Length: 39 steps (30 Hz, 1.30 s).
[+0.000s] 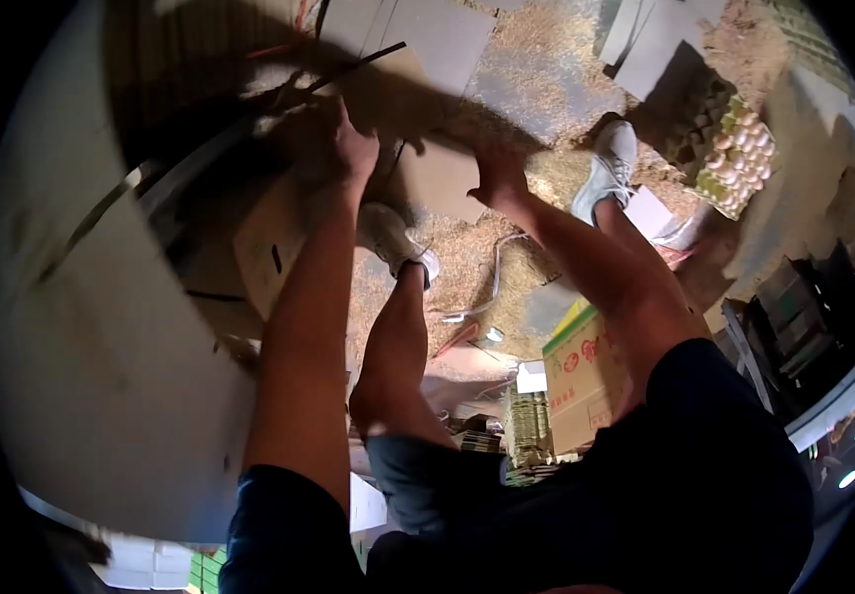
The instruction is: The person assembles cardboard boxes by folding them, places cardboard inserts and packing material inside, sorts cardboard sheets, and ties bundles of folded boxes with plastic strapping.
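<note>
My left hand (350,153) is at the upper left, beside a brown cardboard box (267,238) in deep shadow. Its thumb shows, but darkness hides the fingers, so what they touch cannot be made out. A thin dark strip (363,61) sticks out just above it. My right hand (500,180) is over the edge of a flat cardboard piece (439,183), palm down, the thumb held away from the fingers. Nothing shows in its grasp. My shoes, a left one (395,241) and a right one (608,166), stand on the littered floor.
Eggs in a tray (744,153) sit at the upper right. A printed carton (581,381) with a green edge stands near my right arm, beside stacked egg trays (528,426). A large pale curved surface (101,376) fills the left. Grain-like litter (536,74) covers the floor.
</note>
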Tool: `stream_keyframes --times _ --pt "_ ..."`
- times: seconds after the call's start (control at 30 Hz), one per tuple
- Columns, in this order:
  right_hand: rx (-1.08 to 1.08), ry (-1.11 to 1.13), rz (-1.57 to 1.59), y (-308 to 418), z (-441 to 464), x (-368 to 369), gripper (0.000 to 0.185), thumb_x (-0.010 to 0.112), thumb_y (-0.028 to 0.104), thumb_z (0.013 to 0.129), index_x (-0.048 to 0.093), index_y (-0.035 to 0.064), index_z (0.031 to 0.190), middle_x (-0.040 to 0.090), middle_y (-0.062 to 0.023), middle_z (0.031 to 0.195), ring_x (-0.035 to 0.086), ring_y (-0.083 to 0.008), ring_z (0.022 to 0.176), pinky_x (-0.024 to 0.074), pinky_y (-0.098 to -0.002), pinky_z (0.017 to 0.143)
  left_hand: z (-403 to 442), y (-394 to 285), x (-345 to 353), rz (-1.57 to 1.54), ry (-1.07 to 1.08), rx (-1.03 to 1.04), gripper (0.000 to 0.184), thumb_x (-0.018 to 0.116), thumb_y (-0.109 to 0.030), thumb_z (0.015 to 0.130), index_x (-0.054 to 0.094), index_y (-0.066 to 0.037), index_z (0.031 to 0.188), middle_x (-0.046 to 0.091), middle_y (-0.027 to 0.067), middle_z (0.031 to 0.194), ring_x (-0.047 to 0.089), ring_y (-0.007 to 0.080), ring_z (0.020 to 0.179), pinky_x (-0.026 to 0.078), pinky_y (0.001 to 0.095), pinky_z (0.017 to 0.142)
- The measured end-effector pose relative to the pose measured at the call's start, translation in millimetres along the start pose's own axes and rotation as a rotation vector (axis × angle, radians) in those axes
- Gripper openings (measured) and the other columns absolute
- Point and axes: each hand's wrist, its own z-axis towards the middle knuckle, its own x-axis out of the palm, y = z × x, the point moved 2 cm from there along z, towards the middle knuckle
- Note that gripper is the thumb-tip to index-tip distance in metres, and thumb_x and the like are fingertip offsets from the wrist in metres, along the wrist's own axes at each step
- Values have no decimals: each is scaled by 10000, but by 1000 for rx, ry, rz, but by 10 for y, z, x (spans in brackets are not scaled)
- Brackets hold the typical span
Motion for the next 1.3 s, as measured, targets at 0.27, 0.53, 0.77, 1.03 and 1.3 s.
stream_keyframes --times 0.27,0.53,0.77,1.03,1.3 --pt "-39 -110 21 -188 211 1085 737 641 83 817 323 119 1481 372 -228 1441 369 -396 1326 396 -519 991 846 436 536 580 13 249 1006 790 -337 733 216 -85 1520 329 193 1512 303 392 1394 316 481 1117" --pt "209 -76 542 -126 309 945 690 606 -36 794 433 230 1407 457 -198 1366 534 -392 1121 473 -447 927 989 504 643 817 -162 397 964 795 -487 692 357 -67 1441 485 211 1371 470 354 1264 349 464 1086" --pt "416 -79 337 183 -42 1299 867 817 182 704 358 106 1435 469 -158 1345 492 -347 1198 393 -473 1002 883 273 417 80 210 199 554 854 -314 627 695 19 1041 699 205 1031 669 328 990 530 405 865" --pt "969 -227 695 290 309 1293 417 804 291 689 668 77 1020 692 -168 995 659 -328 954 521 -421 840 1081 405 829 -117 300 70 518 877 -274 628 693 25 1009 712 175 979 678 278 910 533 385 813" --pt "148 140 652 -297 14 1167 186 781 235 727 745 83 827 708 -126 821 682 -267 761 534 -397 696 830 53 647 -345 564 116 511 847 -260 707 652 17 1090 682 101 1017 576 164 903 497 335 821"
